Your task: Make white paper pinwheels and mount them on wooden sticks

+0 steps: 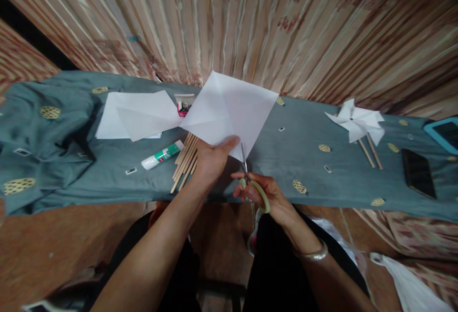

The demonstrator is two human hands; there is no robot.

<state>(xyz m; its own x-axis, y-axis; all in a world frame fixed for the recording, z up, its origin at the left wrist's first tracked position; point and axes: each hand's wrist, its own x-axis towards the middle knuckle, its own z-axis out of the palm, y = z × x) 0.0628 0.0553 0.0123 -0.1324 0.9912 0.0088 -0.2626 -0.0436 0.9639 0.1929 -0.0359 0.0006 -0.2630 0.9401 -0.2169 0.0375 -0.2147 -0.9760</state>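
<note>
A square sheet of white paper (236,102) with diagonal creases is held up over the table, one corner pointing toward me. My left hand (213,157) grips it near that corner, thumb on top and the other fingers hidden beneath. In my right hand (263,190) is a pair of scissors (263,197) with pale green handles, fingers through the loops. The blades meet the paper at its near corner, just right of my left thumb. Below my left hand lies a bundle of thin wooden sticks (186,161), beside a green and white glue stick (162,154).
More white paper (139,111) lies at the left, near a small red and white box (183,106). White paper pinwheels (354,119) on sticks lie at the right, with a black phone (418,173) and a blue-edged device (443,133) beyond. A curtain (229,26) hangs behind the cloth-covered table (300,150).
</note>
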